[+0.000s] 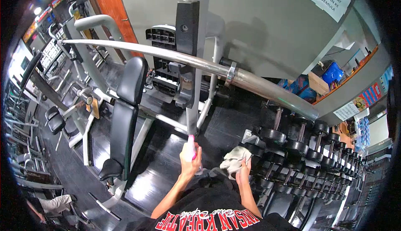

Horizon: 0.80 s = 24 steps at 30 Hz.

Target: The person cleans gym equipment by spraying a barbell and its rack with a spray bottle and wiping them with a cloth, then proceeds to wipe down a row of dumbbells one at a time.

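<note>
The padded bench [125,101] is seen at far left. A pink-topped spray bottle [192,151] is gripped in the left hand [187,160], its long axis pointing forward. Ahead of both hands, the barbell [200,64] is slanted from far left to near right; its thick sleeve [267,93] is nearer the right hand [243,172], by which a crumpled cloth [234,160] is held.

Two bare forearms reach forward and angle inward, the left hand [190,158] raised with its fingers curled in a grip, the right hand [243,171] half-closed, slightly lower and apart from it.
</note>
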Each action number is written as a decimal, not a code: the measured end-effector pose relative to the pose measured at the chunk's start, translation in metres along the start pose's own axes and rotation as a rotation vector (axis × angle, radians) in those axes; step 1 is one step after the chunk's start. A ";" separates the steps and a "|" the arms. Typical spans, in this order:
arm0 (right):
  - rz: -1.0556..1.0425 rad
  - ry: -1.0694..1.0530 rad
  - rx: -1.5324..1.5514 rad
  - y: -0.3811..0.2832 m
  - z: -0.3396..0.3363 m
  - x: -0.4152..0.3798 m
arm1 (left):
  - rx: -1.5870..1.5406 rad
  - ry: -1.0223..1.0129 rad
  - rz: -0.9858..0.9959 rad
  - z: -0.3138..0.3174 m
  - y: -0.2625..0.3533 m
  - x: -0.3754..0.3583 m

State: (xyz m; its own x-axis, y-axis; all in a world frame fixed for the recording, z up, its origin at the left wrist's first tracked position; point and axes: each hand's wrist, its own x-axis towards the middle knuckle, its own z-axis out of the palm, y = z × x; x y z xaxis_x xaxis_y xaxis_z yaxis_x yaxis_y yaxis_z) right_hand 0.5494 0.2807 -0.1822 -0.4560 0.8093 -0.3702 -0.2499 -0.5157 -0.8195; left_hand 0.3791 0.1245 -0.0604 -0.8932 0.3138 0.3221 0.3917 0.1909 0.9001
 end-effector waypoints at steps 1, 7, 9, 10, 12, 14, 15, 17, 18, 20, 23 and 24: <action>-0.007 0.015 0.006 -0.002 0.000 0.005 | 0.100 0.052 0.070 0.005 0.002 0.004; 0.032 0.018 0.041 0.001 -0.006 0.035 | 0.027 0.084 -0.094 0.021 0.011 0.020; 0.035 -0.021 0.054 -0.003 -0.005 0.040 | 0.040 0.077 -0.095 0.023 0.013 0.022; 0.033 -0.055 0.068 -0.006 -0.004 0.043 | 0.041 0.079 -0.096 0.024 0.012 0.022; 0.008 -0.068 0.041 -0.010 -0.004 0.047 | 0.016 0.089 -0.142 0.028 0.011 0.023; -0.015 -0.082 0.014 -0.016 0.000 0.048 | -0.014 0.105 -0.159 0.035 0.005 0.022; -0.002 -0.067 0.036 -0.020 0.001 0.048 | -0.042 0.120 -0.176 0.037 -0.001 0.021; 0.013 -0.049 0.059 -0.021 0.000 0.048 | 0.042 0.127 -0.088 0.041 -0.011 0.018; 0.009 -0.051 0.067 -0.020 -0.001 0.050 | 0.123 0.133 0.005 0.043 -0.016 0.017; 0.006 -0.050 0.080 -0.018 -0.002 0.053 | 0.103 0.107 -0.103 0.047 -0.028 0.009; 0.015 -0.048 0.069 -0.011 -0.005 0.057 | 0.021 0.095 -0.307 0.048 -0.034 -0.002; 0.017 -0.052 0.053 -0.008 -0.007 0.059 | 0.027 0.092 -0.316 0.048 -0.035 -0.004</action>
State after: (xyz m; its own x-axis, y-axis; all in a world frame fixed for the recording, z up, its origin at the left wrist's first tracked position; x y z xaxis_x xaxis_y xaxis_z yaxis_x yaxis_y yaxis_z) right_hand 0.5307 0.3343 -0.2004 -0.5042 0.7850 -0.3599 -0.2855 -0.5448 -0.7884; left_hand 0.3800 0.1610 -0.1072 -0.9872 0.1502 0.0540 0.0963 0.2907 0.9520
